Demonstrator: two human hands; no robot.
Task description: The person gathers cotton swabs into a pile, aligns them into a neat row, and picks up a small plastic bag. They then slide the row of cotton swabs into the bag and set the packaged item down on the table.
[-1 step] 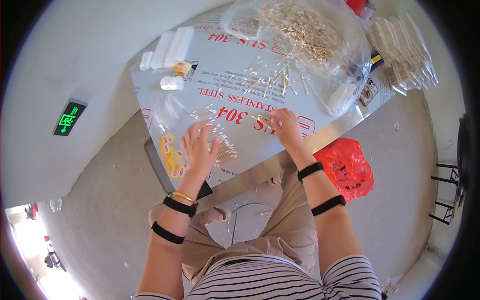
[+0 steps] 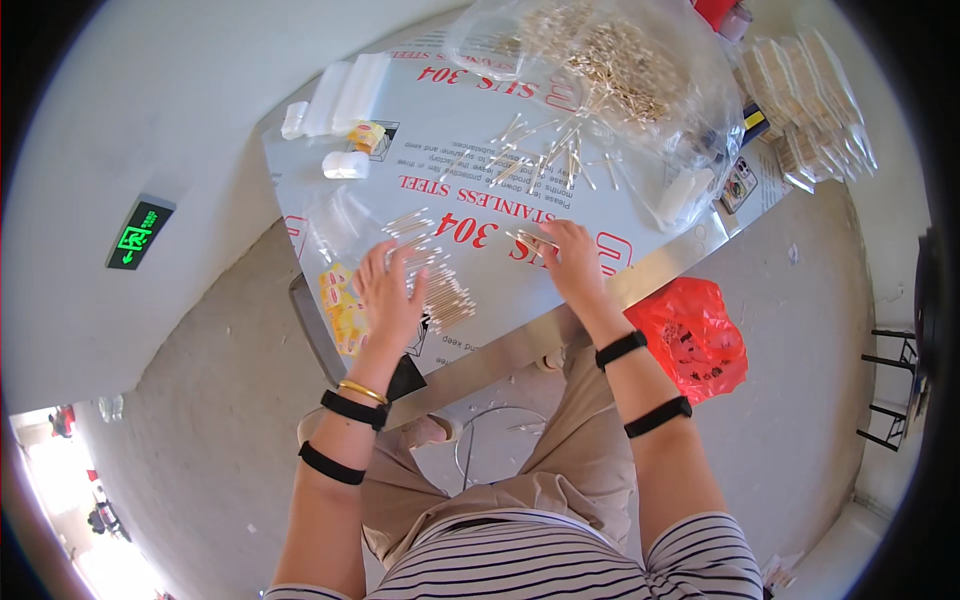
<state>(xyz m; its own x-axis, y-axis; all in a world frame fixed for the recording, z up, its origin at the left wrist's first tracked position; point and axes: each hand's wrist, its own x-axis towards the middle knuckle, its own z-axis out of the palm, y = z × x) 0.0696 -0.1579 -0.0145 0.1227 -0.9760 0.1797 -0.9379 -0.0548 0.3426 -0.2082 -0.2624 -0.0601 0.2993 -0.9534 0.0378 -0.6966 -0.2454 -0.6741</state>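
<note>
Cotton swabs [image 2: 445, 290] lie side by side in a rough row on the film-covered metal table [image 2: 480, 335]. At the row's left edge is my left hand [image 2: 388, 295], fingers apart and holding nothing I can see; whether it touches the swabs is unclear. To the right, my right hand [image 2: 572, 265] pinches a few cotton swabs [image 2: 525, 238] between thumb and fingers, their tips pointing left. Beyond both hands, more loose swabs [image 2: 550, 155] are scattered. They spread from a large clear plastic bag [image 2: 480, 45] full of swabs at the back.
Yellow printed packets [image 2: 345, 315] and clear plastic sleeves [image 2: 340, 225] lie left of the row. White rolls [image 2: 345, 165] and long white packs [image 2: 355, 95] sit at the back left. Bagged bundles [image 2: 805, 95] and a phone [image 2: 738, 185] are at right. A red bag [image 2: 690, 335] hangs near the front edge.
My left hand has shifted slightly left, uncovering a bit more of the swab row. My right hand has barely moved and keeps its swabs.
</note>
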